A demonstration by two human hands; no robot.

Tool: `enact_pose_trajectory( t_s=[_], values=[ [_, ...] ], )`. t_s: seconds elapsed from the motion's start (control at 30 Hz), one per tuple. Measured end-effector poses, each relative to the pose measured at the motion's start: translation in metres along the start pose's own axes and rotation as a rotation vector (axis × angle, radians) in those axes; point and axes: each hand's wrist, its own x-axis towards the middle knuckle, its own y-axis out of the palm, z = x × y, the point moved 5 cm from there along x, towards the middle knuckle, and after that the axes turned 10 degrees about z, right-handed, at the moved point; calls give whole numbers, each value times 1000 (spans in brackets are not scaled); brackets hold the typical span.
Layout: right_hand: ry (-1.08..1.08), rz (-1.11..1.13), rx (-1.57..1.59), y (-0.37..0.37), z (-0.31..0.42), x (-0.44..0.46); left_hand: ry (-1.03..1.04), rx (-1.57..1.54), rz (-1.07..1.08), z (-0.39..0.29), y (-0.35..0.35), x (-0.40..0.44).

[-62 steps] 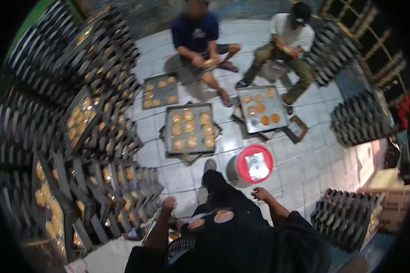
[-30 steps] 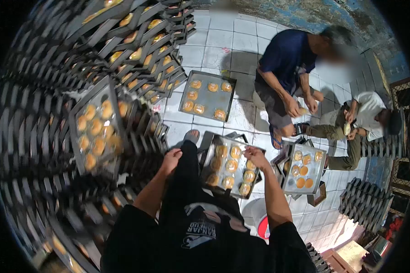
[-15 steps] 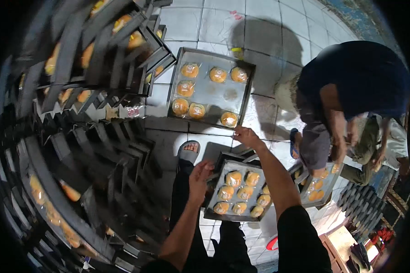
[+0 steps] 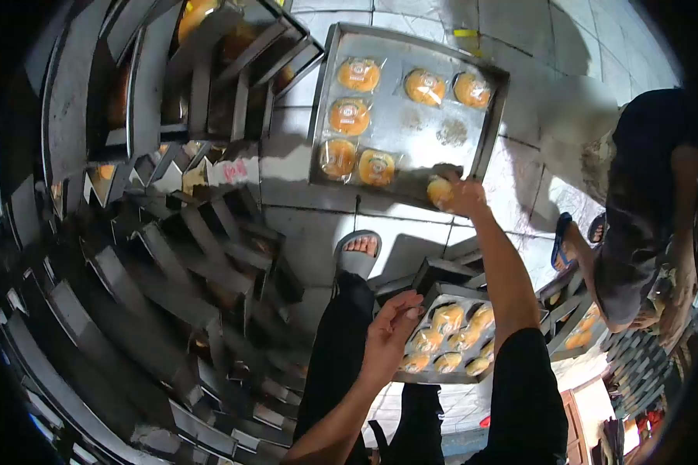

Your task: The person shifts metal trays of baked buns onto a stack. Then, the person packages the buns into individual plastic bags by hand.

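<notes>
My right hand (image 4: 465,195) reaches to the near right corner of a large metal tray (image 4: 411,43), its fingers closed round a wrapped bun (image 4: 440,191). Several other round buns in clear plastic lie in that tray, such as a labelled bun (image 4: 350,116) along its left side. My left hand (image 4: 392,329) hovers by the left edge of a smaller-looking tray (image 4: 442,377) close to my legs, fingers loosely bent and nothing visible in them. Wrapped buns (image 4: 447,318) fill that nearer tray in rows. My right forearm hides part of its right side.
Stacked dark metal trays (image 4: 209,256) holding buns crowd the left side. A person (image 4: 636,201) bends over at the right, beside another tray of buns (image 4: 582,333). My sandalled foot (image 4: 358,252) stands on the white tiled floor (image 4: 302,225) between the two trays.
My right hand has moved from the big tray's near edge onto the corner bun and grips it. My view has shifted, the big tray now looks closer, and the other person stands farther right.
</notes>
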Motion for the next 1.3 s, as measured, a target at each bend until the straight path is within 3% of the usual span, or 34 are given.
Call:
enact_pose_trajectory(
  t_s=[0.03,0.07,0.13,0.17,0.23,0.3,0.33,0.4,0.47,0.5,0.53,0.57,0.6,0.67,0.77,0.87,0.97,1.0,1.03,1.1,1.13,1.17,1.2,1.23,1.27,1.3],
  values=[
    [-96,-16,-130,4,2,5,-9,-2,-6,-4,0,2],
    [-97,-122,-37,-6,0,-5,-53,-4,-10,-8,-3,4],
    [-163,-32,309,-41,10,-41,78,-4,-139,-20,-9,4],
    [-217,160,561,-71,24,-67,146,-8,-202,-27,-10,6],
    [-702,387,1401,-68,69,-103,192,-103,-263,-38,-16,9],
    [-683,501,773,-116,103,-151,256,-263,-230,-48,-16,11],
    [-775,588,772,-115,116,-150,358,-270,-202,-53,-18,14],
    [-969,764,768,-107,139,-137,315,-310,-251,-62,-30,13],
    [-780,707,1080,-132,127,-78,353,-346,-267,-72,-37,15],
    [-762,496,1146,-152,118,-49,348,-307,-210,-70,-39,15],
    [-714,58,1275,-159,102,-9,340,-265,-153,-66,-44,14],
    [-597,-197,1013,-175,82,26,331,-219,-96,-65,-47,14],
    [-537,-683,489,-180,58,72,284,-217,-146,-68,-43,13],
    [-267,-929,138,-203,40,89,206,-164,-217,-67,-42,13],
    [-228,-794,231,-188,33,123,159,-85,-234,-70,-48,12],
    [54,-673,164,-163,29,136,112,-68,-191,-72,-40,12],
    [148,-530,353,-151,39,86,124,-8,-210,-72,-39,13],
    [137,-547,595,-143,45,67,168,-22,-156,-65,-46,15],
    [-131,-601,752,-116,42,53,195,-15,-214,-67,-46,15],
    [-77,30,704,-117,89,-24,261,10,-332,-75,-48,18],
    [-314,109,831,-107,116,-62,294,-54,-358,-71,-51,17],
    [-772,-70,960,-106,145,-110,298,-105,-346,-70,-52,17],
    [-734,316,722,-112,165,-153,305,-156,-331,-70,-54,18],
    [-984,269,696,-95,174,-169,316,-204,-314,-70,-54,18],
    [-1006,376,736,-102,179,-183,295,-214,-441,-66,-59,16],
    [-1067,353,761,-108,176,-173,322,-239,-379,-80,-55,23]
  ],
)
